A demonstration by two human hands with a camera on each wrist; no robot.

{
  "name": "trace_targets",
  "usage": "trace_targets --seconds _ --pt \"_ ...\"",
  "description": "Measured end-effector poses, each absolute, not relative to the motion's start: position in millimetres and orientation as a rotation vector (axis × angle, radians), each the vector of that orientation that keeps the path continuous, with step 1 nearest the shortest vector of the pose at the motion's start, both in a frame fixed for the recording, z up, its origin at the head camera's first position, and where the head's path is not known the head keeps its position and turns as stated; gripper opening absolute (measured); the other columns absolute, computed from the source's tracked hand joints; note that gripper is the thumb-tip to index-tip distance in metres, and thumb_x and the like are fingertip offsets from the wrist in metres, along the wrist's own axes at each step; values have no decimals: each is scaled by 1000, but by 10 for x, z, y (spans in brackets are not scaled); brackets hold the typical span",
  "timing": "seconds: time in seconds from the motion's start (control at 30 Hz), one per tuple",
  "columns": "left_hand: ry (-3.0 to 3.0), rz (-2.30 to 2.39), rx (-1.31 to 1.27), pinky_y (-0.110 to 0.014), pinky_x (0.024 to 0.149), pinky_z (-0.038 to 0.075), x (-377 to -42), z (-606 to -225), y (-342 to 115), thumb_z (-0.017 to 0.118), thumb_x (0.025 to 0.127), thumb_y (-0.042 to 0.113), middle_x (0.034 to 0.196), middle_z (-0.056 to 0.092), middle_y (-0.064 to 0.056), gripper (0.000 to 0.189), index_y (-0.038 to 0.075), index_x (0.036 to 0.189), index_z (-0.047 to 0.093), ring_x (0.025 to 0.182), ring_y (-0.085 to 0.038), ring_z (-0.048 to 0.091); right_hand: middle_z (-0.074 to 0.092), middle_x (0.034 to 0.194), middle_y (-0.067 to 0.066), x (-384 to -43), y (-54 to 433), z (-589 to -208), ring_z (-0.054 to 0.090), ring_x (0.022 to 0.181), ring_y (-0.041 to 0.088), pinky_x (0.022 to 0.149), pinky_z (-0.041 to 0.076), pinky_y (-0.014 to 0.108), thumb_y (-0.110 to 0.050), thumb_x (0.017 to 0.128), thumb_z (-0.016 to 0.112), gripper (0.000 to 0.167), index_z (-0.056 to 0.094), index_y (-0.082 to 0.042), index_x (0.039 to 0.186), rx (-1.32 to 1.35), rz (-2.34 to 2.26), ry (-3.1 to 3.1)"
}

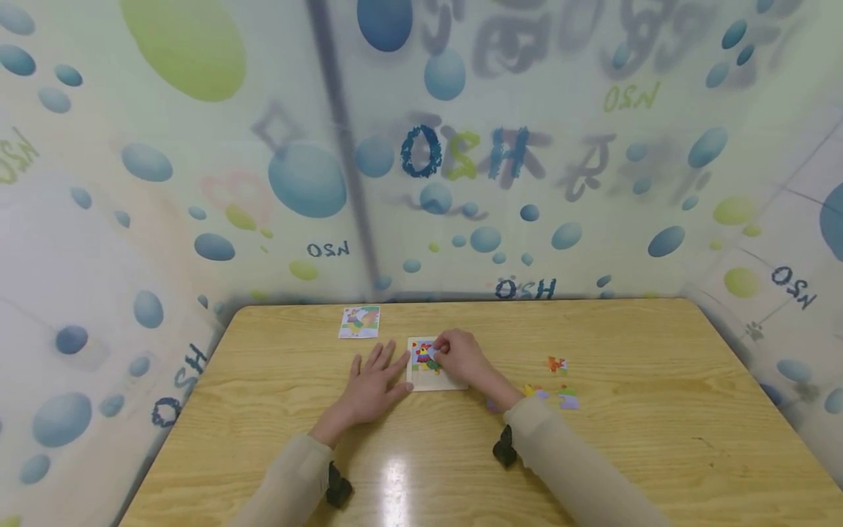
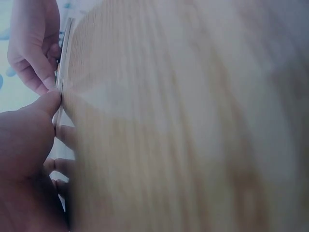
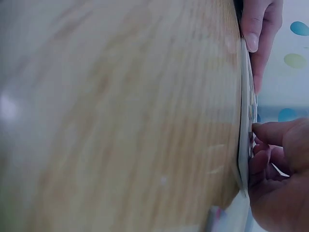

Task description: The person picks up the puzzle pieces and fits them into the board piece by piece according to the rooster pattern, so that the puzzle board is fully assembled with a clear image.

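A small jigsaw board (image 1: 431, 382) with a pale frame lies on the wooden table, partly filled with a colourful rooster picture. My left hand (image 1: 372, 388) rests flat with spread fingers at its left side, the thumb on the board's lower-left corner. Over the upper right part of the board, my right hand (image 1: 464, 359) pinches a small light-blue puzzle piece (image 1: 432, 352), mostly hidden by the fingers. Seen edge-on in the right wrist view, the board (image 3: 245, 130) has the right thumb and curled fingers (image 3: 273, 133) at its top face.
Several loose puzzle pieces lie right of the board, among them an orange piece (image 1: 557, 364) and a green-and-purple piece (image 1: 568, 399). One purple piece (image 1: 492, 405) is partly under the right forearm. A square picture card (image 1: 359, 322) lies near the table's back edge.
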State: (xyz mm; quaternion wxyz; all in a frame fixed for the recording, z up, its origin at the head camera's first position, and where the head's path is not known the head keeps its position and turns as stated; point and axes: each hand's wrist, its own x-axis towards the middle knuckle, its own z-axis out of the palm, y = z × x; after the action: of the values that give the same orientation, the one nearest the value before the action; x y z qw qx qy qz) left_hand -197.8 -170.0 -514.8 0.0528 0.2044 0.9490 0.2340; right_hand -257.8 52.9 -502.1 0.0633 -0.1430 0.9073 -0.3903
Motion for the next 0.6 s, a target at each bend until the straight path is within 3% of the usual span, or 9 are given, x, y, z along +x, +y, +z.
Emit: trace_targets --seconds 0.43,0.6 --pt "2891 706 631 -74 114 0 -1961 -5132 -1693 54 106 43 168 16 -22 64 11 159 39 154 -45 9 64 83 1 -2569 565 -5020 57 77 15 70 51 30 -5 90 78 6 74 -3 94 -458 -1198 2749" --pt "2909 712 645 -75 113 2 -1958 -5128 -1677 56 105 42 166 20 -25 64 8 157 42 152 -48 12 64 89 2 -2576 634 -5009 58 82 16 75 51 32 -9 94 73 9 74 -4 101 -507 -1228 2692"
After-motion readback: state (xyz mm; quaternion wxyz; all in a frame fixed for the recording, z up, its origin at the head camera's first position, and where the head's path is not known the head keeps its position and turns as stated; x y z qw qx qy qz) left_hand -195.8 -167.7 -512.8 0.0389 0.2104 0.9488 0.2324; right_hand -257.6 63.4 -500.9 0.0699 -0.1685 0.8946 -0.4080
